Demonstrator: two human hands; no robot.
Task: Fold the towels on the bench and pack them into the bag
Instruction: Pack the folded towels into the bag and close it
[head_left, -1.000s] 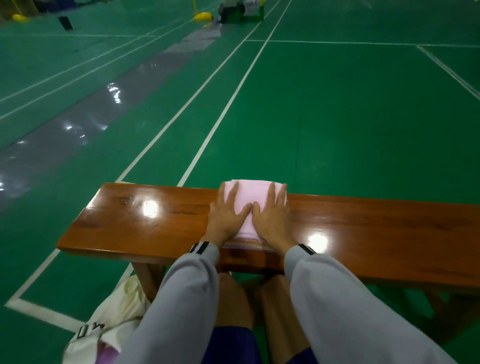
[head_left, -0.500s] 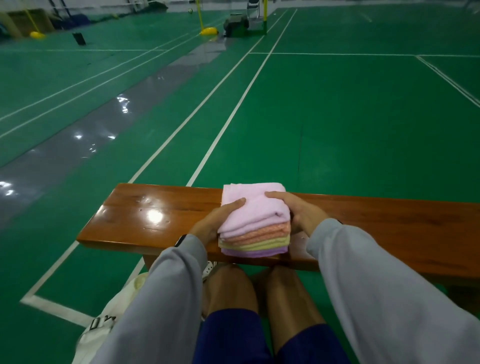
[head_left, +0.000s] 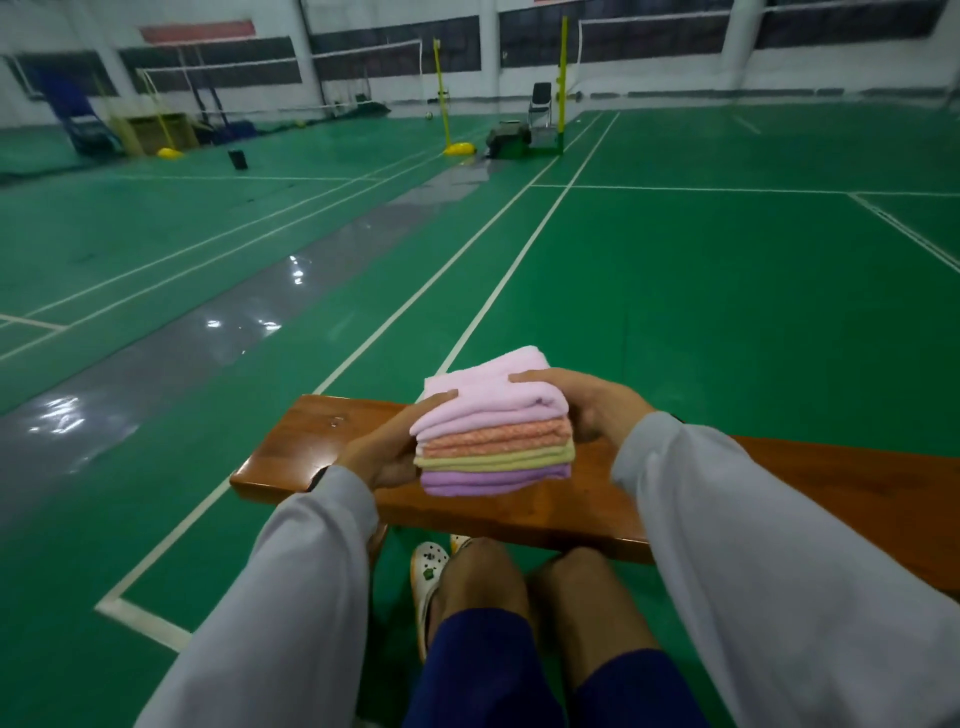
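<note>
Head — towel stack (head_left: 493, 431), folded edges turned nearward

A neat stack of folded towels (head_left: 493, 431), pink over orange, yellow and purple, above the wooden bench (head_left: 571, 499).

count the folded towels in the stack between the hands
4, in one stack between left hand and right hand: pink towel on top, orange towel next, yellow-green towel third, purple towel lowest. Others may hide inside.
</note>
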